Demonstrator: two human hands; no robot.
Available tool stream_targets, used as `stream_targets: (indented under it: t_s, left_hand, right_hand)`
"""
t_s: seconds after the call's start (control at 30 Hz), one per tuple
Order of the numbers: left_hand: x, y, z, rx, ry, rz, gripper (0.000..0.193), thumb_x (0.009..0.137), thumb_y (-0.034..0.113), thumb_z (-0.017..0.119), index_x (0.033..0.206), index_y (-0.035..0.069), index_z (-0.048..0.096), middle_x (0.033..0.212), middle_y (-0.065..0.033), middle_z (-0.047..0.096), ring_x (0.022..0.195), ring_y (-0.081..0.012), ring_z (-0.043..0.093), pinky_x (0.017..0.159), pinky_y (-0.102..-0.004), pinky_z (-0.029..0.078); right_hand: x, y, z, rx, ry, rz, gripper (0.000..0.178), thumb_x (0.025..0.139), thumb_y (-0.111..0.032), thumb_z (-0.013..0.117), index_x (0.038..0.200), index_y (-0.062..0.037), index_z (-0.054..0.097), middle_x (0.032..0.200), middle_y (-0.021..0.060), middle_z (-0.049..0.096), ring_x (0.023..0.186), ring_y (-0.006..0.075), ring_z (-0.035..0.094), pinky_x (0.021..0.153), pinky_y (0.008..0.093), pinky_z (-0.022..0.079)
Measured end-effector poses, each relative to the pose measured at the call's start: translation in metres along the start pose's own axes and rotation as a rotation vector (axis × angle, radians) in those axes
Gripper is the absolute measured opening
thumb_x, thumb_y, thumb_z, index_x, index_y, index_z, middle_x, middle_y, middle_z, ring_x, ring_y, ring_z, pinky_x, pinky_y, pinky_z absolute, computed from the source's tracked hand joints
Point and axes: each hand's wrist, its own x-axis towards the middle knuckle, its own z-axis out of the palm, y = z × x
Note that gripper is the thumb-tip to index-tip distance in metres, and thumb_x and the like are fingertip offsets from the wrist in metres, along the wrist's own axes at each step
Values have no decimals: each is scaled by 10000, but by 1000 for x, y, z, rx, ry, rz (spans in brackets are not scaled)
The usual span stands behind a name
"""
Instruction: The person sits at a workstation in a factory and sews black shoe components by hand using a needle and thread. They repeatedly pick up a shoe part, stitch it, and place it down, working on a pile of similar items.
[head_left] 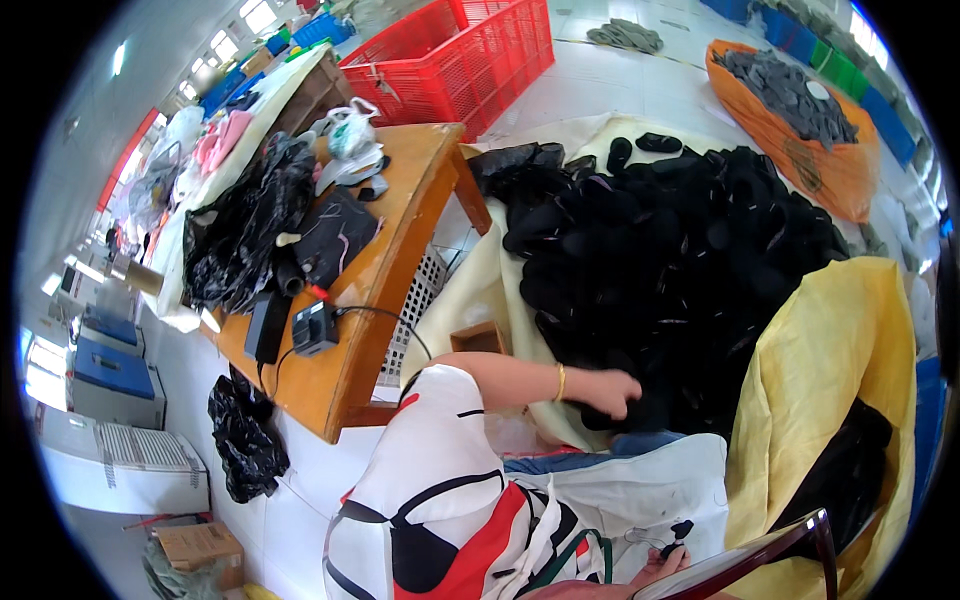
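Over the white cloth (pixel 690 480), the right hand (pixel 660 568) pinches a small black piece (pixel 681 530); the left hand (pixel 608 391), fingers curled, whether gripping I cannot tell, is at the black heap (pixel 660 250). Leftward stands a wooden bench (pixel 398 235), beyond it a red crate (pixel 500 65).

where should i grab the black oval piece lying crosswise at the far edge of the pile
Probably grip the black oval piece by its long sides, near the middle, from above: it lies crosswise, nothing covers its top, and the pale sheet shows along its far side.
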Motion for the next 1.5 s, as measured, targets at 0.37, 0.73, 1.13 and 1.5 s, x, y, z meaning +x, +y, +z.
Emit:
stream_targets:
  t_s: [0.37, 0.73, 1.13, 1.5]
  left_hand:
    - [-110, 83, 133, -805, -108, -125, 477, 761, 1, 695, 1211, -8, 537, 1022, -24, 597, 935, -127, 549, 848, -239, 457]
    - [-93, 143, 164, -1206, -127, -164, 368, 882, 281, 736, 1074, -14, 630, 1029, -65, 653, 895, -139, 594, 806, -286, 466]
    - [-67, 158, 167, -1279, 53, -282, 259, 919, 124, 658, 1126, -31, 660, 1049, -103, 694, 946, -184, 653, 870, -336, 526]
    - [-55, 149, 182, -1235, 97, -365, 235, 923, 147, 684, 1105, -2, 671, 1043, -68, 696, 940, -169, 655, 864, -302, 528]
  right_hand:
    - [-25, -119, -15, 790, 215, 324, 450, 941, -191, 680, 1282, 39, 498, 1123, 186, 610, 953, 253, 596, 841, 352, 508]
    - [-30, -106, 16, 800, 187, 135, 233, 1019, -193, 545, 1136, 5, 584, 1000, 64, 624, 825, 137, 607, 730, 271, 537]
    - [-38, -110, 13, 353, 8, 121, 214, 958, -134, 619, 1105, 18, 652, 929, 33, 660, 839, 105, 603, 780, 267, 498]
    - [-167, 39, -129, 1253, 1228, 268, 174, 978, -163, 600, 1034, 0, 575, 783, 38, 551, 722, 149, 553, 998, 458, 514]
